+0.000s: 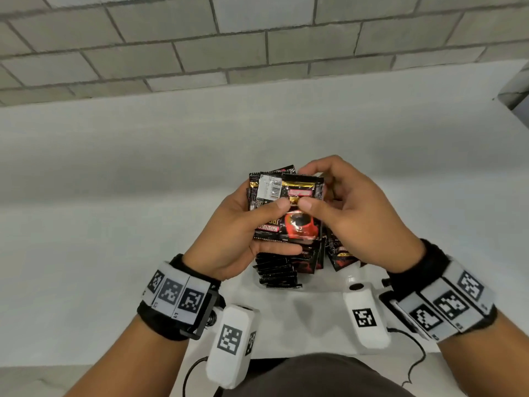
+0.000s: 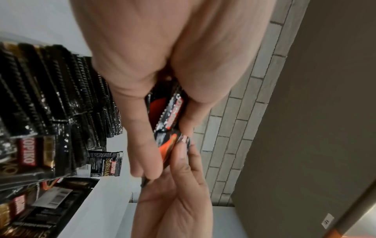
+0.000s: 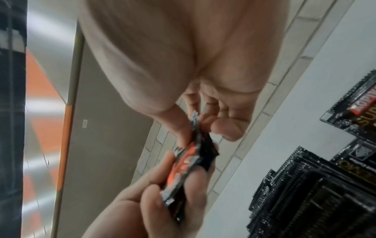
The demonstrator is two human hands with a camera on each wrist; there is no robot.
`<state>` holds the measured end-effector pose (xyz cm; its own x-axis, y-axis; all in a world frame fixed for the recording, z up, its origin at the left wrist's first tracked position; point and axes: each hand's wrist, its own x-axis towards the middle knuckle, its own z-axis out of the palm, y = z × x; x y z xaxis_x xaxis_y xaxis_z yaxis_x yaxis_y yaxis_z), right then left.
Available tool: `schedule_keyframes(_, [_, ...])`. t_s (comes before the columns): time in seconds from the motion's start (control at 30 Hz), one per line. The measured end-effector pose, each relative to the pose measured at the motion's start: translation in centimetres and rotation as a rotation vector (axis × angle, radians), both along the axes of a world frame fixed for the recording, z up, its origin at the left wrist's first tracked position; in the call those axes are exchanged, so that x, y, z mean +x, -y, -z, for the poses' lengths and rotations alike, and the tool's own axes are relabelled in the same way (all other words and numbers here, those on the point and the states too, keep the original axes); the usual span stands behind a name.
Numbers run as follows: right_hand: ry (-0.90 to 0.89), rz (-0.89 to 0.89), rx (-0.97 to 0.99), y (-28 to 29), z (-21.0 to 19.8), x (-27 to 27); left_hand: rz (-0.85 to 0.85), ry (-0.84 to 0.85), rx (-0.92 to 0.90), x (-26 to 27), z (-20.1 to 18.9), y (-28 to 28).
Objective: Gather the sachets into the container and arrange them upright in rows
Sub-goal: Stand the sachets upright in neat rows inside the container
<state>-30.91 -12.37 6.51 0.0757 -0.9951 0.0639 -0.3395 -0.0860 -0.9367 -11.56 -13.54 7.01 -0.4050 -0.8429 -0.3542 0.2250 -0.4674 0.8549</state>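
Left hand (image 1: 243,230) gripped small stack of sachets (image 1: 286,207) above white table (image 1: 114,196), thumb across front, fingers curled behind. Top sachet black with red cup picture, barcode label at upper left corner. Beneath hands, row of sachets (image 1: 279,270) stood upright on edge; container walls not discernible. Right hand (image 1: 349,213) pinched right edge of same held stack, thumb on front beside left thumb. Further right, loose sachets (image 1: 340,253) lay flat on table. Grey brick wall (image 1: 257,38) behind.
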Motion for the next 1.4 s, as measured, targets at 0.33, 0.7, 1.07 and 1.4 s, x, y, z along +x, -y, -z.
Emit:
schedule_keyframes(0.33, [-0.107,0.047,0.07,-0.8,-1.1,-3.1,-0.185,0.014,-0.1,3.4,0.3,0.4])
schedule_keyframes(0.7, [-0.554,-0.159,0.132,-1.6,2.5,-1.7,-0.215,0.054,-0.108,4.7,1.2,-0.2])
schedule_keyframes(1.07, [-0.547,-0.208,0.125,-0.2,4.5,-1.8,-0.183,0.071,-0.057,4.7,1.4,-0.4])
schedule_keyframes(1.4, [-0.166,-0.029,0.054,-0.6,-0.7,-0.9,-0.023,-0.16,0.062,2.3,1.4,-0.6])
